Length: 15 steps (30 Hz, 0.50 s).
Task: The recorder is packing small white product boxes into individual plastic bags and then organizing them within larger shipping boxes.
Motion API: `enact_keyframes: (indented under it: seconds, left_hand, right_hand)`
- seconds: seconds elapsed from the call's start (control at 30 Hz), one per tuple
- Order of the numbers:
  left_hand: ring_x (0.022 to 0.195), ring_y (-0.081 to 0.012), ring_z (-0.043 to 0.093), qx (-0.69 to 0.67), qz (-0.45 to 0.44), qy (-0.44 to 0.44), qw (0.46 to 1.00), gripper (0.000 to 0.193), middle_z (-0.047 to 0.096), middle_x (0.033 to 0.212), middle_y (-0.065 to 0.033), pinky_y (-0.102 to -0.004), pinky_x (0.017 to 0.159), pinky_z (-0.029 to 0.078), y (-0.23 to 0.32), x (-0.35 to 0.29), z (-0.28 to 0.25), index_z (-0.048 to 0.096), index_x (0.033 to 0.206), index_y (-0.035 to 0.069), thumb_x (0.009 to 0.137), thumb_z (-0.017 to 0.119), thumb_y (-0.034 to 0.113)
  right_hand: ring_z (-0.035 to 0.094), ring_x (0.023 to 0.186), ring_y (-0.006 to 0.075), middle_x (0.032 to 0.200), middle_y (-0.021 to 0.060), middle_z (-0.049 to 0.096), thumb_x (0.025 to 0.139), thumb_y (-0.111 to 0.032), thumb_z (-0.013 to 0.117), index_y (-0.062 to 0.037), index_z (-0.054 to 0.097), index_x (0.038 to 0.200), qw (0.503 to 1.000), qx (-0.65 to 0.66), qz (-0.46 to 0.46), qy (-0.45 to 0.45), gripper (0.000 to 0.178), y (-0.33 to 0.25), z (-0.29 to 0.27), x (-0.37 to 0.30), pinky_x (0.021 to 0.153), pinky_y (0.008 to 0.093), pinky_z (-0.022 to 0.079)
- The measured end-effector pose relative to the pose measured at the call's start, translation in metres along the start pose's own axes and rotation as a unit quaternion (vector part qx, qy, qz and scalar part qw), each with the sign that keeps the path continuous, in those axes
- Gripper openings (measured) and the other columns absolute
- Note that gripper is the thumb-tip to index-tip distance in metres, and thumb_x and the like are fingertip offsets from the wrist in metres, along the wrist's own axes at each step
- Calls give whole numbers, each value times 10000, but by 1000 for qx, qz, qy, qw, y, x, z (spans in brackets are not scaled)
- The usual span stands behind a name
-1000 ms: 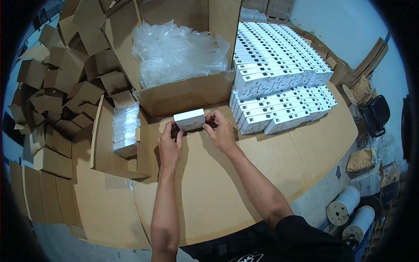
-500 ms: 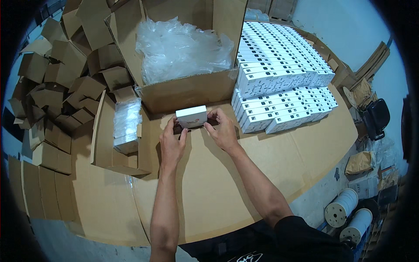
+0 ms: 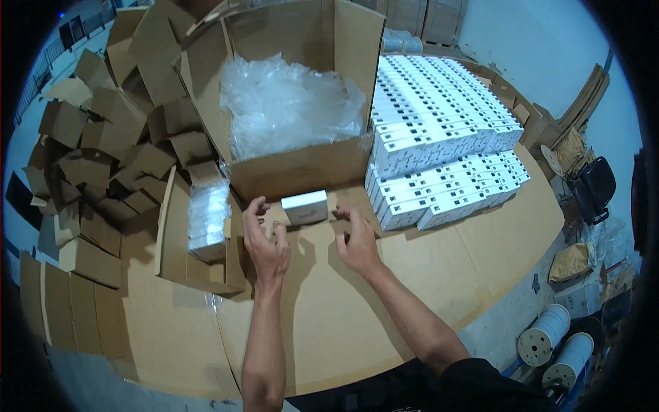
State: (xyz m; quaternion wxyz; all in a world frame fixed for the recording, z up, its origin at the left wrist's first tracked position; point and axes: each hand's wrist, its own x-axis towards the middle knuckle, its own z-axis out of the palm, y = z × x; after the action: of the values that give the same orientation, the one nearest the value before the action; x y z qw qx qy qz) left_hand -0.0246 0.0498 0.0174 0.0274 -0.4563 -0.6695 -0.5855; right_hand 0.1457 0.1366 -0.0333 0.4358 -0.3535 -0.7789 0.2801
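Between the left hand and the right hand, a small white box stands on the counter, near two o'clock from the former and ten o'clock from the latter. Both have fingers parted, loosely curled and gripping nothing; whether the left one touches it I cannot tell. At twelve o'clock beyond stands a large carton of clear plastic.

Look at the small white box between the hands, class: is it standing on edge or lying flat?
Standing on edge: the white box shows a narrow, bright top side above a taller, shaded front face.
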Motion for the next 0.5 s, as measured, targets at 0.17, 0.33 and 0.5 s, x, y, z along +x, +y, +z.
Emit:
enact_keyframes:
  seconds: [0.17,0.33,0.5]
  left_hand:
    - [981,-298,628,2,79,31,996,286,613,1095,-151,-415,858,522,32,40,9,609,1145,-1,862,601,-43]
    - [859,-238,647,62,201,79,974,137,671,961,-99,-362,781,528,67,135,32,669,1028,24,891,666,26]
    - [905,-273,690,88,241,-51,965,169,742,984,-134,-397,833,551,74,243,71,718,1013,11,873,720,105]
  right_hand:
    - [642,1115,383,1183,212,659,782,68,545,33,541,1207,1000,18,23,2,426,-3,2,-3,981,449,510]
    - [671,1085,358,1147,216,676,787,75,506,28,545,1211,998,43,49,14,428,-2,2,-2,905,424,558]
    - [615,1116,430,1180,236,632,796,51,537,19,529,1221,996,65,57,14,426,-9,1,-2,975,478,502]
